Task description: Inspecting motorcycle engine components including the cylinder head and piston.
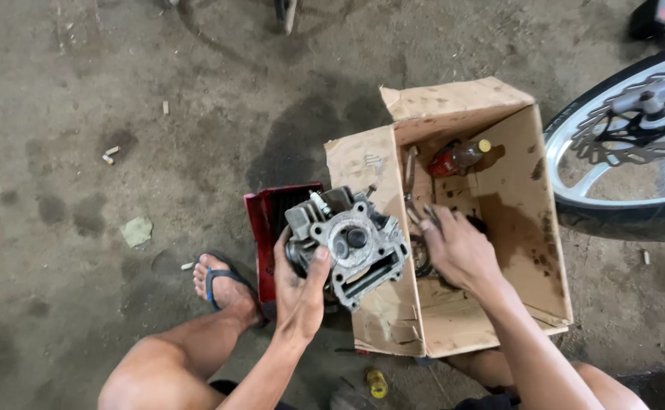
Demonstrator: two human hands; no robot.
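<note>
Open floor (pixel 82 114) lies wide to the left; on the right the cardboard box (pixel 529 228) walls hem the hand (pixel 457 247), wheel (pixel 628 144) crowding just beyond

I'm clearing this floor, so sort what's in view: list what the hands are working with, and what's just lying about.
In use:
- left hand gripping the grey metal engine part
- right hand reaching into the cardboard box
- long metal tools in the box, by its fingers

Lying about:
- red bottle at the box's far end
- red tray
- cigarette butts
- wheel with brake disc
</note>
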